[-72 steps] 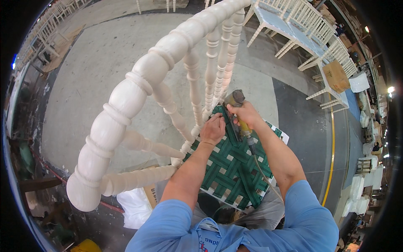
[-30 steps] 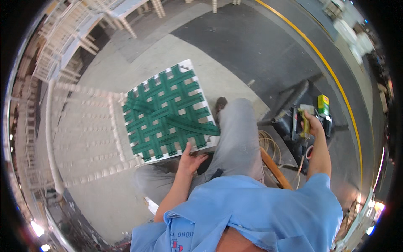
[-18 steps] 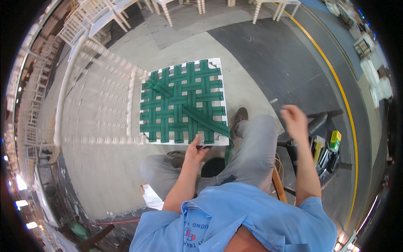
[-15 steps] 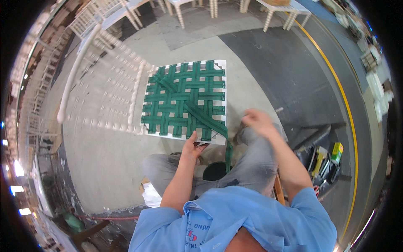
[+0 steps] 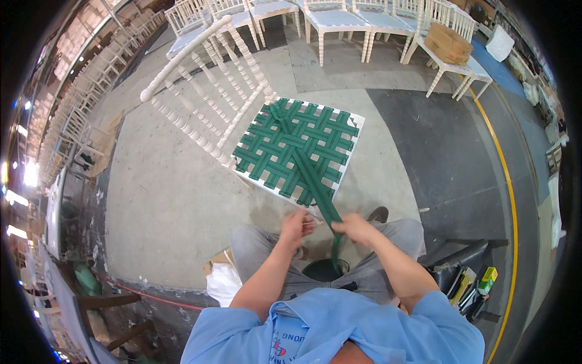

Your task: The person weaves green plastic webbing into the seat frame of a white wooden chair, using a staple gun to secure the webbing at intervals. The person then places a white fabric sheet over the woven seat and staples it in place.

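"What's nearest on my feed?"

"A dark round container [image 5: 316, 272]; the green webbing strap [image 5: 321, 195] trails into it, probably to stay untangled."

"And the hands?"

"I see the right hand [image 5: 357, 229] clamped on the strap, presumably controlling slack. The left hand [image 5: 294, 225] is curled; I can't tell its grip. Far-left of the right hand, the strap crosses the woven chair seat [image 5: 265, 149]."
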{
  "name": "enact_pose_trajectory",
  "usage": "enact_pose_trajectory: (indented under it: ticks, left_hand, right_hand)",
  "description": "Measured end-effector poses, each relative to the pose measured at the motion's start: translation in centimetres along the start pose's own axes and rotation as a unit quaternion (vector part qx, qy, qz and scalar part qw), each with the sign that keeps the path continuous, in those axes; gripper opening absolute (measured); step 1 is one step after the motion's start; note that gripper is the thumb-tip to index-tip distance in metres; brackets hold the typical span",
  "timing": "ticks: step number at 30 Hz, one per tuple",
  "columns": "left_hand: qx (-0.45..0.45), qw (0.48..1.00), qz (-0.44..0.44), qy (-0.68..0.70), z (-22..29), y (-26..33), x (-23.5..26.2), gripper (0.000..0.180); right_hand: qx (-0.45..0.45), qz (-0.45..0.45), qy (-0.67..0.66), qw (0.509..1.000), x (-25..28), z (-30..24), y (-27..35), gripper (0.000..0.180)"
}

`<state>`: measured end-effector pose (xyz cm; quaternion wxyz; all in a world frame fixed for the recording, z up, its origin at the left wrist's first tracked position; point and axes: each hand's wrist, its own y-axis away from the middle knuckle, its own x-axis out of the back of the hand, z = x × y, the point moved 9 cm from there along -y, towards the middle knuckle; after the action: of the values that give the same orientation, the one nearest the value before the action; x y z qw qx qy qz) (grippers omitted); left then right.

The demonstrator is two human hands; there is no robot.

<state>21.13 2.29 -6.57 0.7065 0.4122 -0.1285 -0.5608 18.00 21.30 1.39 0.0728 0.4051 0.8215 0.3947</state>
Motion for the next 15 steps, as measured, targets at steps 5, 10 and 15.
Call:
enact_pose_trajectory:
  ticks: [5,10,15]
  left_hand:
    - [0.038,0.965,-0.222,0.133,0.3,1.6,-10.4,0.057]
    - [-0.015,0.978,-0.196,0.074,-0.3,3.0,-11.2,0.054]
    - [0.024,0.988,-0.150,0.027,-4.9,5.6,-10.9,0.049]
  right_hand:
    - [0.073,-0.071,0.082,0.991,-3.3,5.1,10.5,0.038]
    - [0.110,-0.080,0.309,0.941,0.1,3.6,9.4,0.042]
    - [0.046,-0.056,-0.089,0.993,5.9,-0.9,-1.7,0.051]
